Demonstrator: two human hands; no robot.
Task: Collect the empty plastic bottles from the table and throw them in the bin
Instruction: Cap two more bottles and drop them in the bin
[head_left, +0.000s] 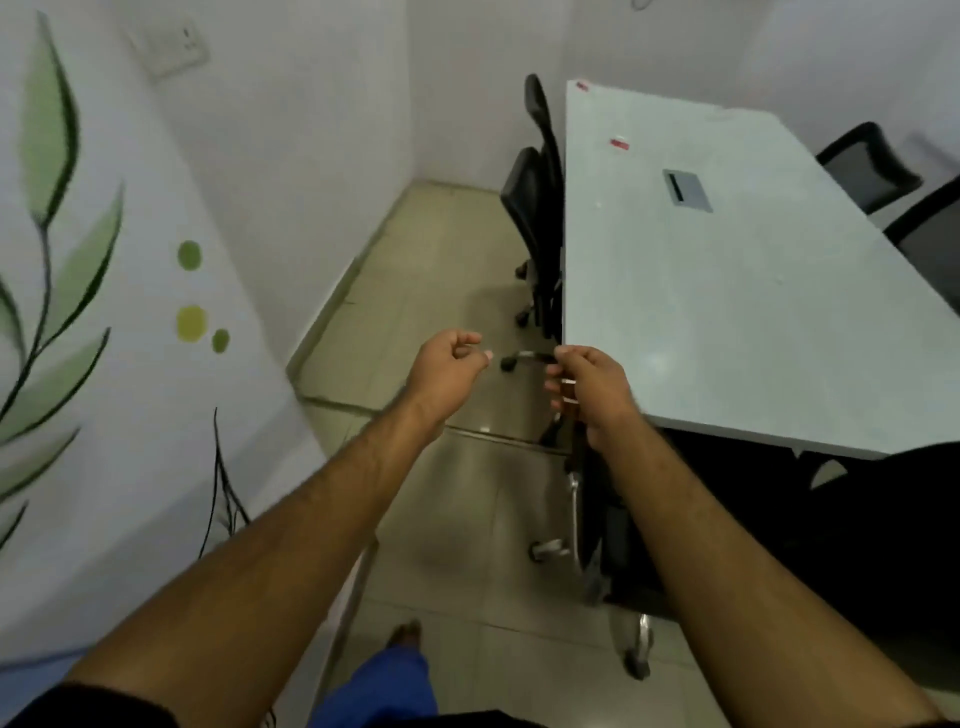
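Right of and beyond both hands, the table (727, 312) runs long-axis away from the person; no bottles show on the visible top, only a grey hatch (687, 190) and small red scraps (619, 144). No bin in view either. Chairs (540, 208) line the table's left edge, ahead of the hands. Right hand (587, 387) hangs at the table's near-left corner, so it's the nearer one; left hand (449, 371) is over bare floor. Both empty, fingers loosely curled, pinching nothing. Likely collection's done, or bottles lie out of frame.

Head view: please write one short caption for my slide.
Both empty hands, left hand and right hand, reach out beside a white table with no bottles in sight.
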